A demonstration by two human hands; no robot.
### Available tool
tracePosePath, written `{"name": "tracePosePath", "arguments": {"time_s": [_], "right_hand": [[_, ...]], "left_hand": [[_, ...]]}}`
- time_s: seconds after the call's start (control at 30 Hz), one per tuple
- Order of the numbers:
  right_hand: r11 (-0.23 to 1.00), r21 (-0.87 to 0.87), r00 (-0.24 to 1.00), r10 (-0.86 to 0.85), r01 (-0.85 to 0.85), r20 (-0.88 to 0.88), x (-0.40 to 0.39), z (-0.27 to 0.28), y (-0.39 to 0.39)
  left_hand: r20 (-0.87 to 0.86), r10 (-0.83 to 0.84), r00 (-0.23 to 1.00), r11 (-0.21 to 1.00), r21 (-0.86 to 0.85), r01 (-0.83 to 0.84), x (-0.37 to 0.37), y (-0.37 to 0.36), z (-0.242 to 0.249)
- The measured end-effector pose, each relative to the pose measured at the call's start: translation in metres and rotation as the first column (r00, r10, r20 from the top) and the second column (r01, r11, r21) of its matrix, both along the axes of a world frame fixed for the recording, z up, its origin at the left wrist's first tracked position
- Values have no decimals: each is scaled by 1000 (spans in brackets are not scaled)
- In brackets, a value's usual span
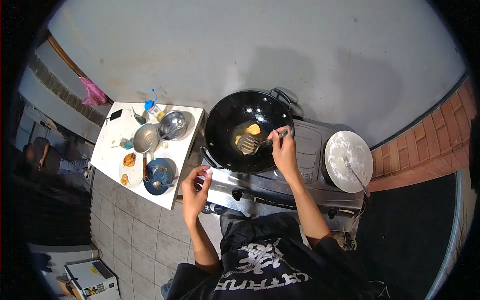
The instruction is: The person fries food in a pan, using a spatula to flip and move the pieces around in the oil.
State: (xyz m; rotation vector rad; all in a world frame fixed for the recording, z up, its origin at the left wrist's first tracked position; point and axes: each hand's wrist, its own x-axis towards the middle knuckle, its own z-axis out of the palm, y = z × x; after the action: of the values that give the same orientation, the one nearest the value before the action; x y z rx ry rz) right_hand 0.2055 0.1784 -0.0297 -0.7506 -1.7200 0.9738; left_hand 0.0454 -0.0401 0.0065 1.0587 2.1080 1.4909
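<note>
My right hand [284, 152] grips the handle of a slotted spatula [248, 144], its head down in the black wok [220, 117]. Yellowish pieces of food [253, 129] lie in oil at the bottom of the wok, partly covered by the spatula head. In front of the wok's left handle [210, 158], my left hand [196, 192] hovers with its fingers curled toward the thumb. A small whitish spot shows at those fingertips; what it is I cannot make out.
Under the wok is a gas stove [305, 150]; a floury plate [345, 150] with a fork lies on its right. The white table [112, 145] on the left holds metal bowls [171, 125], a blue pan [159, 176], fried food [129, 159] and a bottle. Another person [50, 157] sits far left.
</note>
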Motion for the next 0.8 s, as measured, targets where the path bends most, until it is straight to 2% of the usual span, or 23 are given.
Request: {"name": "tracePosePath", "arguments": {"time_s": [0.1,0.17,0.3,0.4,0.47,0.67,0.7,0.8], "right_hand": [[999,-18,999,-41,41,2,5,-4,-1],[993,-121,1000,-11,10,-2,9,-12,2],[991,-136,1000,13,-9,26,11,-18,9],[993,-112,999,33,-36,-30,7,-18,11],[983,-173,998,48,-56,-46,5,-11,8],[987,-153,993,25,-43,-115,6,-4,9],[984,-168,986,22,-51,-168,7,1,9],[991,-135,992,8,-25,-125,14,17,11]], "left_hand": [[-18,-13,1000,1000,-21,13,1,2,3],[-39,-22,999,1000,-17,21,1,4,4],[-25,-22,999,1000,-9,22,3,7,3],[-17,-35,999,999,-1,35,4,9,5],[-14,-26,1000,1000,-8,26,5,8,6],[-28,5,1000,1000,-21,-6,3,3,5],[-30,14,999,1000,-21,-15,3,2,5],[-63,25,998,999,-27,-27,4,-1,4]]}}
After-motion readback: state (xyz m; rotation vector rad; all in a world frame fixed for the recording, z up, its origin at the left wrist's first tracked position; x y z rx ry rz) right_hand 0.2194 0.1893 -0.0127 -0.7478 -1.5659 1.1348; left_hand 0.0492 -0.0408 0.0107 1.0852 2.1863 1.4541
